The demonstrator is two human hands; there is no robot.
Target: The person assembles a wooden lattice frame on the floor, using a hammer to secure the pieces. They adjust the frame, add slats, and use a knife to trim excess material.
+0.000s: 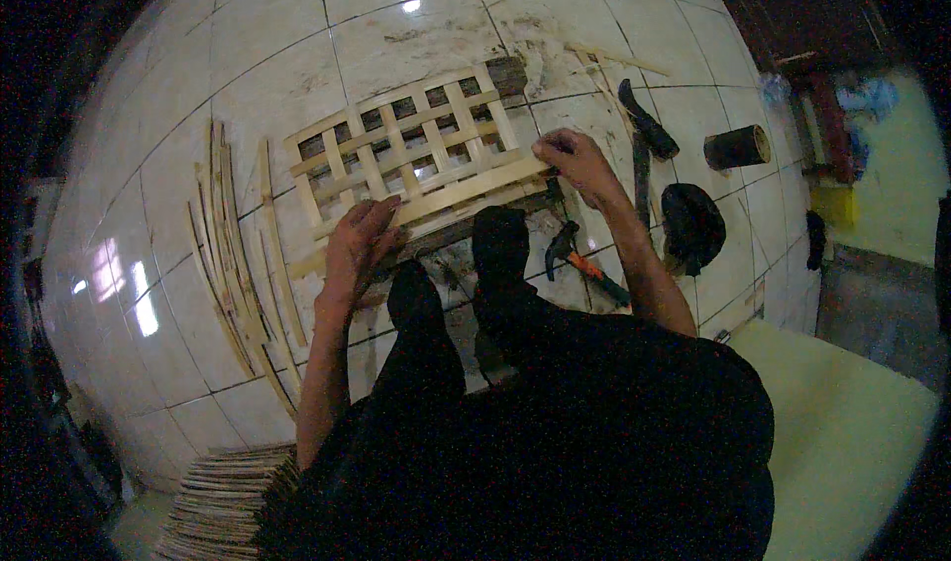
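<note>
A lattice of pale bamboo strips (pixel 416 140) lies on the tiled floor (pixel 258 76) in front of me. My left hand (pixel 359 239) presses flat on its near edge strip, fingers spread. Fingers pinched together, my right hand (pixel 573 163) rests at the lattice's right near corner; what it pinches is too small to see. Both of my feet in dark socks (pixel 500 249) sit against a dark wooden block under the near edge.
Loose bamboo strips (pixel 233 254) lie fanned out to the left, and a stack of strips (pixel 223 507) sits at the lower left. A hammer with an orange handle (pixel 584 261) lies by my right foot. A long dark blade (pixel 644 125), a dark bag (pixel 690 226) and a short bamboo cylinder (pixel 738 147) are at the right.
</note>
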